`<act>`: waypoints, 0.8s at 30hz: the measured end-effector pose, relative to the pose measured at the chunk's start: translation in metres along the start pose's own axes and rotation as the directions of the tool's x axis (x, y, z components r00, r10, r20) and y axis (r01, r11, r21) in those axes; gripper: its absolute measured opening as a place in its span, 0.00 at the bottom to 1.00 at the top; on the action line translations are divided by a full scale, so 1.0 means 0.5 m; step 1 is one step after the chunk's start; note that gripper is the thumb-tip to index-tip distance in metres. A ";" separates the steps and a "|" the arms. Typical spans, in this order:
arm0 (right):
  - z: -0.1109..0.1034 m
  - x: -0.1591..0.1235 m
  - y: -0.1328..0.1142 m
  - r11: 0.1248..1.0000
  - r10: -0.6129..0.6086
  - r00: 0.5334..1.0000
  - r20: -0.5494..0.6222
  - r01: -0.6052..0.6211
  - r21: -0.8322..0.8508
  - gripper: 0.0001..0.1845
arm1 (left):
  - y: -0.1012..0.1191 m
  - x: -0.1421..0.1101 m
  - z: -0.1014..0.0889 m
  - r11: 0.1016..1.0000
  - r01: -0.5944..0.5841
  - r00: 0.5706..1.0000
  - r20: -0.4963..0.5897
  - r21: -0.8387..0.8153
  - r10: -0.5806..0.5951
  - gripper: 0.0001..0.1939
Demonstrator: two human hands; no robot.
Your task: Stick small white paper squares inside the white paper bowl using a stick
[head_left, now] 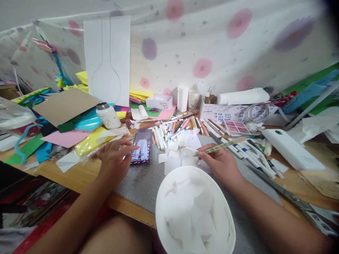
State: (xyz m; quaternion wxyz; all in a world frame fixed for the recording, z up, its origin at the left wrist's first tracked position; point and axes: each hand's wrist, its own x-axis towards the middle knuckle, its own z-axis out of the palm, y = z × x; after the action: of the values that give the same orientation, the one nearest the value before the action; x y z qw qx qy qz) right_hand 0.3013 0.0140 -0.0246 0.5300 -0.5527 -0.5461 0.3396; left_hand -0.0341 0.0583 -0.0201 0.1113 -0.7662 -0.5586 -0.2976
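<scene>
My left hand [116, 158] reaches over a smartphone [143, 153] lying on the table. Its fingers are spread, and the index fingertip is at the screen's left side; whether it touches the glass I cannot tell. The screen shows a picture with white cloth-like shapes. In my right hand [222, 164] a flat wooden craft stick [226, 144] with green writing is pinched between thumb and fingers. Below and between my hands sits a white oval bowl-like form [160, 208], with torn white paper pieces [189, 211] inside it. More white paper scraps [182, 150] lie just beyond its rim.
Several markers [188, 123] are heaped behind the scraps. At the right are large scissors [286, 197] and a white power bank [292, 150]. A white bottle [108, 116] and coloured sheets [66, 139] crowd the left. A grey cutting mat [140, 190] covers the table's front.
</scene>
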 end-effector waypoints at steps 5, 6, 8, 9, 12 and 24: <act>0.002 0.001 -0.003 1.000 0.018 1.000 0.002 -0.018 0.006 0.11 | -0.002 0.001 0.006 1.000 0.031 0.999 0.010 0.004 -0.031 0.19; 0.002 0.001 -0.002 1.000 0.021 1.000 0.003 -0.021 0.007 0.11 | -0.001 0.001 0.005 0.999 0.044 0.999 0.010 0.012 -0.044 0.20; 0.002 0.001 0.001 1.000 0.028 1.000 0.006 -0.028 0.008 0.11 | -0.001 0.003 0.001 0.996 0.080 0.997 0.006 0.035 -0.081 0.20; 0.002 0.001 0.003 0.999 0.031 0.999 0.008 -0.031 0.007 0.11 | -0.001 0.004 0.000 0.994 0.101 0.995 0.004 0.050 -0.101 0.21; 0.000 0.000 0.008 0.999 0.044 0.999 0.016 -0.044 0.001 0.11 | -0.003 0.008 0.001 0.984 0.152 0.988 0.022 0.089 -0.155 0.22; -0.001 -0.003 0.006 0.998 0.058 0.998 0.002 -0.058 -0.022 0.12 | -0.015 0.050 0.012 0.969 0.202 0.958 0.176 0.139 -0.225 0.22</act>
State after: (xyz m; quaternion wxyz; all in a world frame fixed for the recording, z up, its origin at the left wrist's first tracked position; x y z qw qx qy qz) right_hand 0.3022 0.0131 -0.0279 0.5132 -0.5734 -0.5343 0.3497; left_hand -0.0341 0.0838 -0.0118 0.0701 -0.7181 -0.6631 -0.1993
